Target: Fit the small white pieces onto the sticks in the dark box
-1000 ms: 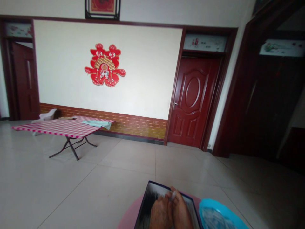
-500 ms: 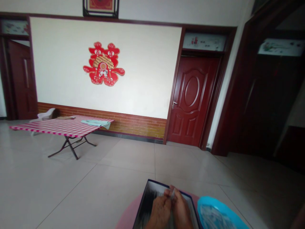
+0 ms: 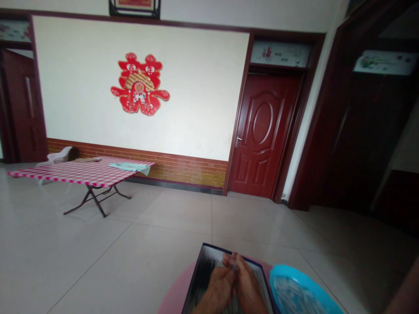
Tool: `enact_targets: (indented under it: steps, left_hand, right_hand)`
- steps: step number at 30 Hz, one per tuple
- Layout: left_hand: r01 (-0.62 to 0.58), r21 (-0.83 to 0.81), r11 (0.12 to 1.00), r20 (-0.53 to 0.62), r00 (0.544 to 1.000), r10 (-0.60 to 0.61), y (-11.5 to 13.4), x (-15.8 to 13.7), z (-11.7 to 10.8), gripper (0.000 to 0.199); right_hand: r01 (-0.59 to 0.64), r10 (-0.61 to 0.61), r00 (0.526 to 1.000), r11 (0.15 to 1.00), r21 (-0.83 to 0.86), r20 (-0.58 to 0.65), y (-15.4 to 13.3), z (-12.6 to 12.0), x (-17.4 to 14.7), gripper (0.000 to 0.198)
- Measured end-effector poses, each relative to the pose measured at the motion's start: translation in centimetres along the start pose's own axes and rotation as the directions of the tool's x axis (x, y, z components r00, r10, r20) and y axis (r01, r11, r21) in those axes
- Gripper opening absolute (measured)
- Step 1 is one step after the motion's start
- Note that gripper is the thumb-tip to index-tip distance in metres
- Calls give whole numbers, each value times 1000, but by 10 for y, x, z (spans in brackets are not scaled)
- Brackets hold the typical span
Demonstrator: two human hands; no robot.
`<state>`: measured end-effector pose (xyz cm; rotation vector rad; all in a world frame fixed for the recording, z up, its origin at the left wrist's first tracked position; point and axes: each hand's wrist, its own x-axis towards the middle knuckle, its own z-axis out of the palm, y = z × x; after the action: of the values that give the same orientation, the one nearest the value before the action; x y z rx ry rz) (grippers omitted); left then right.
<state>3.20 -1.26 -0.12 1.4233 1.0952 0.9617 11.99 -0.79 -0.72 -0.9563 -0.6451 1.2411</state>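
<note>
My left hand (image 3: 216, 288) and my right hand (image 3: 248, 281) are together over an open shallow box (image 3: 195, 279) with a dark blue rim and pale inner walls. Both are closed, with the fingertips meeting at a small, whitish, see-through piece (image 3: 235, 264); its kind is too small to make out. Thin dark strands or sticks (image 3: 205, 267) lie in the box, blurred. My hands and wrists hide much of the inside. Just right of the box is a bright blue basin (image 3: 284, 271), which holds many clear, thin plastic-looking pieces (image 3: 291, 294).
The box and basin stand on a pink round surface (image 3: 175, 288). Farther off, a folding table (image 3: 78, 172) with a pink checked cover bears a pale green cloth (image 3: 129, 167). A white chair (image 3: 60, 155) stands behind it. A red door (image 3: 262, 139) is in the far wall.
The view has shifted slightly. My hands stay over the box around the small see-through piece, and their fingers have moved a little.
</note>
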Motion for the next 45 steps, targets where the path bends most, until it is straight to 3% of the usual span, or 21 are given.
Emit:
enact_targets:
  steps: [3, 7, 13, 29, 35, 39, 43, 45]
  left_hand:
    - [-60, 188, 980, -58, 996, 71, 1, 0, -2, 44]
    - [-110, 442, 890, -64, 986, 154, 4, -4, -4, 37]
    - [-151, 616, 773, -26, 977, 212, 9, -11, -6, 44]
    - [-109, 659, 744, -39, 983, 179, 7, -12, -4, 44]
    - [-225, 605, 764, 48, 968, 247, 6, -10, -10, 44]
    - [-302, 555, 775, 40, 941, 337, -2, -8, -11, 44]
    - [-431, 562, 706, 49, 869, 492, -16, -3, -9, 42]
    - [-431, 616, 659, 77, 866, 494, -16, -2, -8, 40]
  right_hand:
    - [-5, 4, 1000, 999, 48, 14, 1, 1, 1, 52]
    - [-35, 32, 999, 990, 139, 19, 1, 6, -1, 52]
    - [-9, 10, 1000, 978, 208, -4, 2, 10, -2, 48]
    - [31, -27, 998, 996, 84, -52, 9, 11, -2, 55]
    - [-22, 34, 995, 993, 115, -95, 6, 7, 2, 55]
    - [24, 0, 986, 989, 144, -164, -2, 1, 5, 57]
    - [94, -66, 956, 992, 83, -284, -6, -9, 10, 54]
    - [102, -84, 945, 994, 41, -317, -5, -13, 14, 51]
